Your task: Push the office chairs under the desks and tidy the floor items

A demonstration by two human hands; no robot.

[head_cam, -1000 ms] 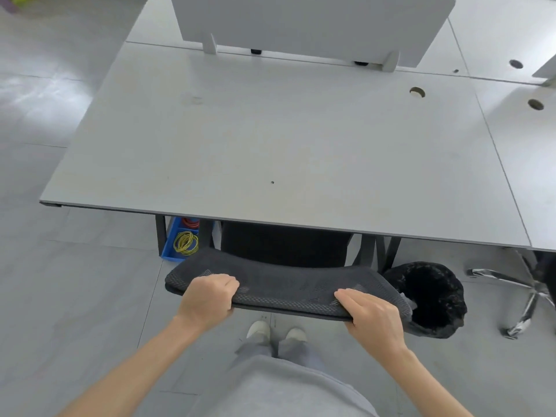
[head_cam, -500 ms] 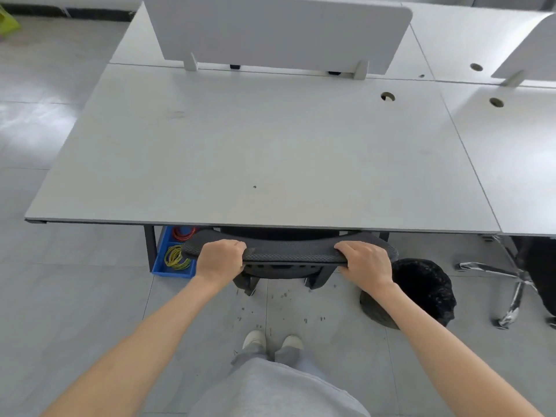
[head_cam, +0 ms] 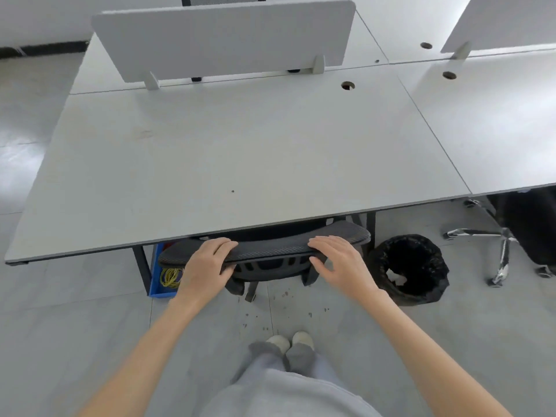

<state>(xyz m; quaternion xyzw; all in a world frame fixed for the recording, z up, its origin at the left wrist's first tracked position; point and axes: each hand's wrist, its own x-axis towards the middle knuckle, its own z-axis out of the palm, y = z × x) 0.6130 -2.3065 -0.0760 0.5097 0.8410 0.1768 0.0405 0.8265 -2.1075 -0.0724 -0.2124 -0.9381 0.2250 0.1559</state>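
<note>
The black mesh office chair (head_cam: 270, 251) stands under the grey desk (head_cam: 240, 161), with only the top of its backrest and part of its frame showing past the front edge. My left hand (head_cam: 207, 266) holds the backrest's left end, fingers over the top and thumb below. At the right end, my right hand (head_cam: 340, 263) rests with fingers spread loosely on top and thumb under the edge. The seat and wheels are mostly hidden by the desk.
A blue tray (head_cam: 156, 284) with yellow rubber bands (head_cam: 170, 276) sits on the floor by the left desk leg. A black-lined waste bin (head_cam: 421, 293) stands right of the chair. Another chair's chrome base (head_cam: 502, 245) is under the right desk. A divider panel (head_cam: 222, 37) lines the desk's far edge.
The chair has rolled forward under the desk with both hands on its backrest. My fingers have loosened from a tight grip to a flatter hold, and my arms are more stretched out.
</note>
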